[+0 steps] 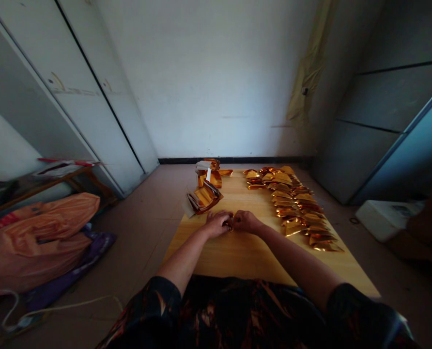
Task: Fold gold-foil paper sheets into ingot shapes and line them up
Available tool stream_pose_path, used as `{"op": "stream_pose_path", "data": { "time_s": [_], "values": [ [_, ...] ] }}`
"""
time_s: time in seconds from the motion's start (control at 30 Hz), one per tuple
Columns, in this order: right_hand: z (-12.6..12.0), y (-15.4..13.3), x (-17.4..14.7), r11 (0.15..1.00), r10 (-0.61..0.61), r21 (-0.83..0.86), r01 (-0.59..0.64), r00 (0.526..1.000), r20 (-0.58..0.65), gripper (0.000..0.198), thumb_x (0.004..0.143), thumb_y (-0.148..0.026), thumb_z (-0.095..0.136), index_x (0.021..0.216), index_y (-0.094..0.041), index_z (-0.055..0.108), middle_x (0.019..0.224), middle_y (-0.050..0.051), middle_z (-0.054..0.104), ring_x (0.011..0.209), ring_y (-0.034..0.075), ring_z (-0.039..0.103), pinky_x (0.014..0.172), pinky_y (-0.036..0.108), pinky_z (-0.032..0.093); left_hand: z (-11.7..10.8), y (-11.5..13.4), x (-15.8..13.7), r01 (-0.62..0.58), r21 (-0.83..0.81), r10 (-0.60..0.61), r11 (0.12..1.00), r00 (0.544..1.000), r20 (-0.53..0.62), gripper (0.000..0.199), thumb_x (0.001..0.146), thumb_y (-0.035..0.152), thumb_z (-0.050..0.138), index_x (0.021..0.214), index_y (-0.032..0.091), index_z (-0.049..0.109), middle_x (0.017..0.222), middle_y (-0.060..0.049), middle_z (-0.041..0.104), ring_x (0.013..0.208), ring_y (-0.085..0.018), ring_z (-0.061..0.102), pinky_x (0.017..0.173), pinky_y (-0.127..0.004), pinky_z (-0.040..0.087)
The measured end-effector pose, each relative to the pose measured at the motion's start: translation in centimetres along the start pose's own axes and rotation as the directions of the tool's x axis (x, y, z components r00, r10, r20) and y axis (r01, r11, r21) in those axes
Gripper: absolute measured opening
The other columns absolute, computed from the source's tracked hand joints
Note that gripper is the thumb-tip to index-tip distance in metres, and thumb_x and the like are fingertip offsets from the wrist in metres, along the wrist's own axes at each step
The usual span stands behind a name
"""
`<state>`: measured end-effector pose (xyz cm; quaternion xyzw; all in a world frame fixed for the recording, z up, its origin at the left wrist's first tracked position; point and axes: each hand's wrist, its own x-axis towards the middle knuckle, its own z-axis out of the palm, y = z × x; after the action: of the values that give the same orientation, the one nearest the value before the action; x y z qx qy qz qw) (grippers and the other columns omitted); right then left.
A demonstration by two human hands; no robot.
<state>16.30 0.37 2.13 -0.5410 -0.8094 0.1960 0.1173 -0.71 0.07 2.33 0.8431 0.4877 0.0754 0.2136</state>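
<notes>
My left hand [218,224] and my right hand [245,221] meet over the middle of the wooden table [216,254]. Between them is a small piece of gold foil paper [231,228], mostly hidden by the fingers. Both hands are closed on it, the left curled around its near side and the right pinching its edge. Just beyond my left hand lies a stack of gold foil sheets [204,196], slightly fanned. Rows of folded gold foil paper pieces [292,201] cover the table's right side, overlapping one another.
Another bundle of foil sheets [208,169] lies at the table's far left edge. A white wall [216,87] stands behind the table. Orange bags [45,242] are on the left, a white box [383,218] on the right, and a pale cord [74,303] crosses the floor.
</notes>
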Motion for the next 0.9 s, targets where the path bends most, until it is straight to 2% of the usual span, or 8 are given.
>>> {"op": "stream_pose_path", "data": {
  "time_s": [0.13, 0.23, 0.53, 0.7, 0.8, 0.9],
  "values": [
    [-0.9, -0.9, -0.1, 0.998, 0.033, -0.055, -0.031, 0.999, 0.036, 0.018, 0.081, -0.028, 0.058, 0.083, -0.02, 0.074, 0.087, 0.003, 0.072, 0.074, 0.013, 0.063, 0.062, 0.019, 0.04, 0.1, -0.1, 0.0, 0.02, -0.016, -0.02, 1.0, 1.0, -0.009, 0.042, 0.081, 0.025, 0.056, 0.123, 0.027, 0.052, 0.132, -0.004, 0.053, 0.126, -0.027, 0.044, 0.109, -0.05, 0.022],
    [-1.0, -1.1, 0.0, 0.996, 0.04, -0.087, -0.036, 0.998, 0.04, 0.017, 0.079, -0.029, 0.06, 0.083, -0.019, 0.074, 0.09, 0.005, 0.072, 0.077, 0.015, 0.063, 0.063, 0.02, 0.039, 0.3, -0.3, 0.0, 0.008, -0.025, -0.009, 1.0, 1.0, -0.029, 0.047, 0.079, 0.024, 0.056, 0.126, 0.027, 0.049, 0.124, -0.004, 0.058, 0.119, -0.025, 0.049, 0.106, -0.048, 0.025],
    [-0.8, -1.5, 0.3, 0.988, 0.038, -0.151, -0.03, 0.998, 0.054, 0.018, 0.082, -0.03, 0.059, 0.086, -0.02, 0.073, 0.089, 0.005, 0.072, 0.078, 0.017, 0.064, 0.061, 0.021, 0.038, 0.1, 0.1, -0.1, -0.005, -0.044, 0.003, 0.999, 0.999, -0.044, 0.031, 0.08, 0.024, 0.055, 0.111, 0.026, 0.056, 0.114, -0.003, 0.061, 0.114, -0.023, 0.05, 0.103, -0.043, 0.028],
    [-0.7, -1.3, 0.2, 0.99, 0.023, -0.141, -0.017, 0.999, 0.038, 0.016, 0.081, -0.031, 0.062, 0.086, -0.02, 0.073, 0.087, 0.005, 0.071, 0.076, 0.015, 0.063, 0.06, 0.019, 0.037, 0.5, -0.5, 0.2, -0.067, -0.031, 0.065, 0.997, 0.996, -0.061, 0.016, 0.079, 0.02, 0.054, 0.092, 0.024, 0.062, 0.112, -0.001, 0.061, 0.113, -0.023, 0.049, 0.101, -0.044, 0.03],
    [-0.3, -0.8, 0.4, 0.995, 0.013, -0.099, -0.011, 1.0, 0.016, 0.013, 0.078, -0.029, 0.065, 0.081, -0.019, 0.072, 0.082, 0.004, 0.07, 0.071, 0.013, 0.061, 0.058, 0.019, 0.037, 0.7, -0.8, 0.3, -0.116, -0.023, 0.114, 0.993, 0.991, -0.069, 0.013, 0.078, 0.017, 0.053, 0.084, 0.023, 0.064, 0.111, 0.0, 0.062, 0.113, -0.022, 0.049, 0.1, -0.043, 0.03],
    [0.2, -0.2, 0.5, 1.0, -0.015, -0.013, 0.015, 1.0, -0.022, 0.007, 0.073, -0.025, 0.069, 0.075, -0.019, 0.072, 0.078, 0.002, 0.068, 0.067, 0.011, 0.058, 0.057, 0.018, 0.037, 0.7, -0.9, 0.3, -0.113, -0.013, 0.112, 0.993, 0.992, -0.063, 0.014, 0.079, 0.018, 0.054, 0.086, 0.023, 0.064, 0.113, -0.001, 0.061, 0.115, -0.023, 0.049, 0.102, -0.043, 0.029]
  ]
}}
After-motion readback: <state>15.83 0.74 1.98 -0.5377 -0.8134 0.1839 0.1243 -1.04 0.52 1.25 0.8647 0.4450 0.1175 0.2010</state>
